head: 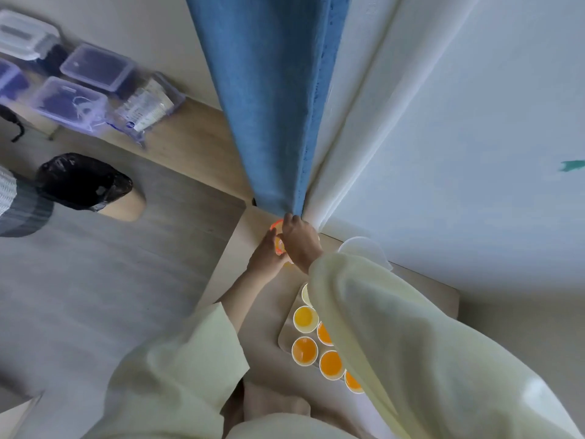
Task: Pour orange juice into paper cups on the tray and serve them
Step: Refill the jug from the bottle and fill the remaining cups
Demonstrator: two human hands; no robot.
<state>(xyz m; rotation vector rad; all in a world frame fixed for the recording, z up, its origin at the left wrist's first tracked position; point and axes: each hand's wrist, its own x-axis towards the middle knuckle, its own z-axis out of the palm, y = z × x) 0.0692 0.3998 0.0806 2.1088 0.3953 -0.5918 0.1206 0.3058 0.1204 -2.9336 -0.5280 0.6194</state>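
**Item: tray of filled paper cups, awaiting service**

Location. The tray [284, 333] lies on a pale table [253, 312], partly under the person's right sleeve [395, 327]. On it stand the paper cups [305, 319]. Five show orange juice inside. A sixth, at the tray's far end, is mostly hidden by the sleeve, and its contents cannot be told.

Hands. Both are beyond the tray's far end, at the foot of a blue curtain [278, 106]. The left hand [269, 253] holds a small juice container [278, 237] with an orange rim, fingers on one side and thumb below. It is blurred, so its kind is uncertain. The right hand [299, 239] reaches over the top of it, its fingers hidden behind its own back, so its grip cannot be told.

Handling, by judgement. Pouring looks done or nearly so, and serving remains. The filled cups are light, thin-walled and soft, so a squeeze would buckle the wall and push juice over the rim. Take each cup at mid-wall with a gentle grip, or lift the whole tray by opposite edges and keep it level. The loose sleeve above the cups could catch a rim.

Other. A white rounded lid or plate [364, 248] lies beyond the tray. Clear plastic boxes [95, 68] and a black bin bag [82, 182] are well to its left.
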